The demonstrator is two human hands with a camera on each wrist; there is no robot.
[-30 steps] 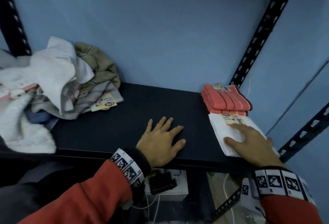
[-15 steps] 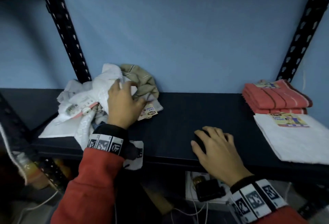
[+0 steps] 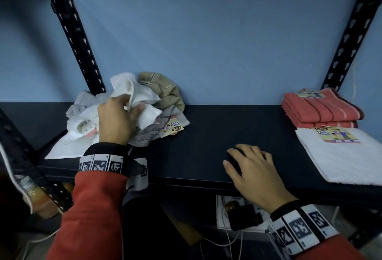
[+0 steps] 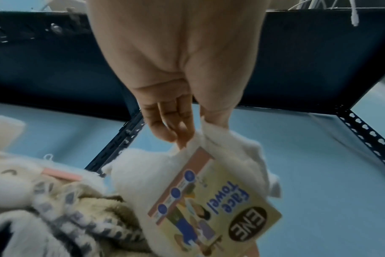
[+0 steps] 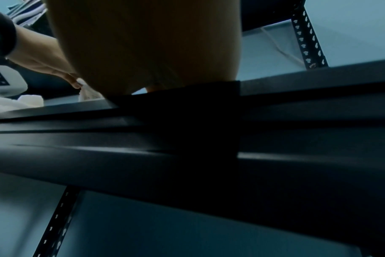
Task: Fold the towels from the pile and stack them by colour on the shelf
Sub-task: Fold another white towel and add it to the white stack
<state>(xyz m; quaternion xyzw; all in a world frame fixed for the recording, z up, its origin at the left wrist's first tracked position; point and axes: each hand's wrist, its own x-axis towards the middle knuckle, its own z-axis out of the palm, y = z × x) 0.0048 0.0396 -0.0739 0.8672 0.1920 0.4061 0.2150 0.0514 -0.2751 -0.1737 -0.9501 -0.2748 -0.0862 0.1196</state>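
A crumpled pile of towels (image 3: 165,94) lies at the shelf's left end, with white, tan and grey striped pieces. My left hand (image 3: 117,121) grips a white towel (image 3: 134,92) on top of the pile; in the left wrist view, thumb and fingers pinch that white towel (image 4: 220,144) beside its "Face Towel" label (image 4: 215,207). My right hand (image 3: 252,168) rests on the dark shelf (image 3: 206,127) near its front edge, fingers loosely bent, holding nothing. At the right end sit folded red towels (image 3: 322,108) and, in front, a folded white towel (image 3: 347,156).
Black perforated uprights (image 3: 76,34) stand at the left and right of the shelf against a blue wall. Under the shelf are a white power strip (image 3: 237,212) with a black plug and loose cables. The right wrist view shows mostly the shelf's front edge (image 5: 187,135).
My left hand went from lying flat on the shelf to the pile and took hold of the white towel. My right hand left the folded white towel and now rests mid-shelf.
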